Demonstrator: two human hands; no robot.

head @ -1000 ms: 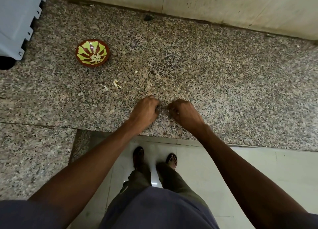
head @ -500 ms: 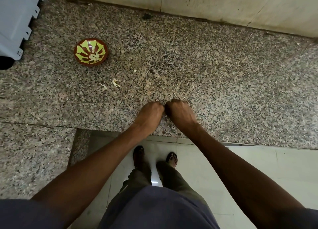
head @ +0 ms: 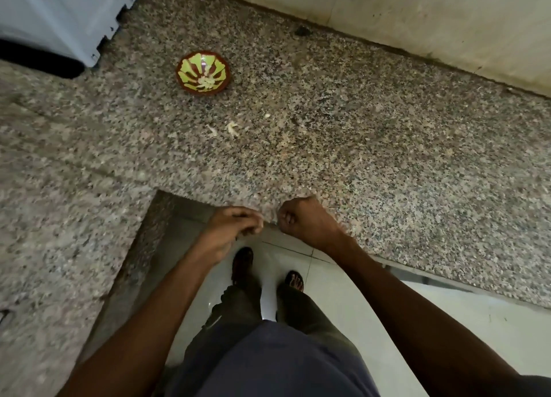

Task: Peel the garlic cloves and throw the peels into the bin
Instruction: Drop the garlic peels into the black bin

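I'm holding both hands at worktop [head: 387, 164] edge: left hand [head: 231, 232] fingers loosely curled, right hand [head: 301, 217] fisted; can't tell what's inside. Peel bits [head: 232, 128] lying nr bowl [head: 203, 72]. No writing readable.

Both forearms bare, reaching forward from lower corners, converging toward centre. Left hand [head: 231, 229] turned palm-down, fingers bent inward, tips bunched together toward right; whether they hold anything cannot be told, blurred. Right hand [head: 302, 219] curled into loose fist, knuckles up, finger ends facing left; contents hidden. Hands close side by side, small gap between. Right wrist bent slightly, left wrist nearly straight. Legs and feet visible below.
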